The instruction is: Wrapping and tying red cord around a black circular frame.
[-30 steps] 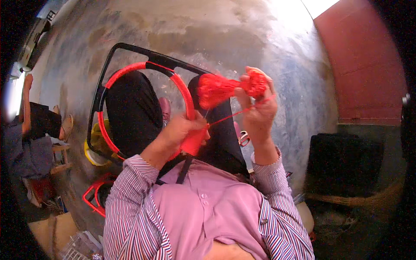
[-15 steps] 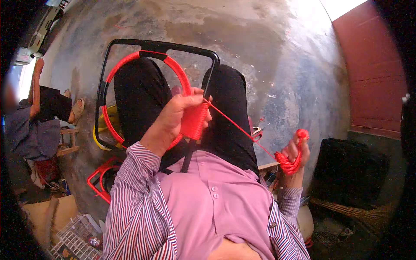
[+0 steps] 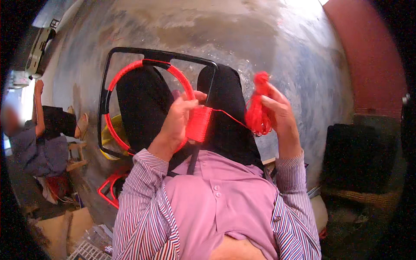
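Across my lap rests a black metal frame [image 3: 173, 56] with a rounded rectangular outline and a ring [image 3: 181, 79] inside it, mostly wound in red cord. My left hand [image 3: 175, 119] grips the ring's right side, at a wide block of tight red cord windings [image 3: 199, 124]. From that block a single red strand [image 3: 232, 116] runs to a loose bundle of red cord [image 3: 258, 113]. My right hand [image 3: 281, 110] is closed around this bundle, above my right knee. Part of the left fingers is hidden behind the windings.
At the far left a person [image 3: 34, 149] sits by a small wooden stool [image 3: 77, 157]. Another red frame [image 3: 106, 190] lies left of my left arm, near a white wire basket [image 3: 89, 250]. A yellow item [image 3: 116, 132] shows behind the ring. A dark boxy object [image 3: 359, 156] stands at right.
My right hand has come up and inward with the cord bundle, closer to the frame. The strand between is shorter and slacker. My left hand keeps its grip, and the wound block has turned slightly.
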`<state>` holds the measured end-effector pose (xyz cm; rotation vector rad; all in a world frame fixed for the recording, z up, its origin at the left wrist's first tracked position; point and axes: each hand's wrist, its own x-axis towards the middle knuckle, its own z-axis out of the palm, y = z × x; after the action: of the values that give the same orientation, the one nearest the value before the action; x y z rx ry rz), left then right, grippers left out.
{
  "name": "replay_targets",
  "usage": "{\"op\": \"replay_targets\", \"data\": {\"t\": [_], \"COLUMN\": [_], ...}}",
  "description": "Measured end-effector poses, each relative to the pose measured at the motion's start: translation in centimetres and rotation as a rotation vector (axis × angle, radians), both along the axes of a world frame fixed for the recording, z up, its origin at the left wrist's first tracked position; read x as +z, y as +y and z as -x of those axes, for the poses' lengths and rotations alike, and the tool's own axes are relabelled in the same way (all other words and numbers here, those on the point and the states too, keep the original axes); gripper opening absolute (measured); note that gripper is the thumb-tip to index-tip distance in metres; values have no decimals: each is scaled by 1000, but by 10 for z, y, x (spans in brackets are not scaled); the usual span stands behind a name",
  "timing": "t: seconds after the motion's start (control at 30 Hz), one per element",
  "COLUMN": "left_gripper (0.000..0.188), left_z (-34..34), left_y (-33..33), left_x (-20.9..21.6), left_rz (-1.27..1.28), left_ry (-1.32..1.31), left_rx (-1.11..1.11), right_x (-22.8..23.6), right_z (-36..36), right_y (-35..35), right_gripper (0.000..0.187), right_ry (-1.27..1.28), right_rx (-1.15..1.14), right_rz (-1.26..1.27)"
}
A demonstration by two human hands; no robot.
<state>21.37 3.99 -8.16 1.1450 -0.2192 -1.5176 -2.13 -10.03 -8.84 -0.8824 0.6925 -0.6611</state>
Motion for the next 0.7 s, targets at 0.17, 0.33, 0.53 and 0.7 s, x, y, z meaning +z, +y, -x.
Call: {"op": "replay_targets", "data": {"t": [0.17,0.33,0.53,0.7], "left_gripper": [67,75,58,47], "left_z": [-4,-21,-17,-22], "left_y": [-1,7,10,4], "left_x": [10,17,24,9], "left_rz": [294,451,419,385], "left_ry": [-248,-2,220,339], "left_rx": [290,110,48,15], "right_x": [52,32,28,15], "right_z": [-93,-146,-113,-82], "right_y": [-11,-6,1,28], "right_gripper": [34,27,24,35], "right_ry": [470,738,344,619], "right_rx": [278,489,-438,3], "right_rz": [729,1418,1336,1179]}}
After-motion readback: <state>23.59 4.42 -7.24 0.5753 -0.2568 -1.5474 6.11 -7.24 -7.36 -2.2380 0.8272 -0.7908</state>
